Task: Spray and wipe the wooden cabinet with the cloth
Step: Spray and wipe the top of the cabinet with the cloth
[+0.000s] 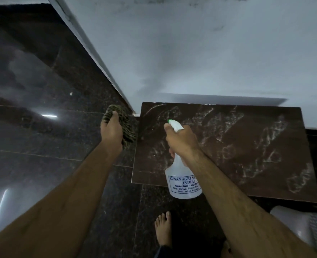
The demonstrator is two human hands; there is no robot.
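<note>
The dark brown wooden cabinet top (247,146) lies below me against the white wall, streaked with whitish dust or spray marks. My right hand (181,140) grips a translucent white spray bottle (183,181) by its neck, a finger on the trigger; the green-tipped nozzle points over the cabinet's left part. My left hand (111,131) holds a bunched striped greenish cloth (126,125) over the floor, just left of the cabinet's left edge.
A white wall (191,53) rises behind the cabinet, its corner edge running diagonally to the left. Dark glossy speckled floor tiles (32,127) spread to the left and below. My bare foot (163,229) stands near the cabinet's front. A pale grey object (303,226) sits at bottom right.
</note>
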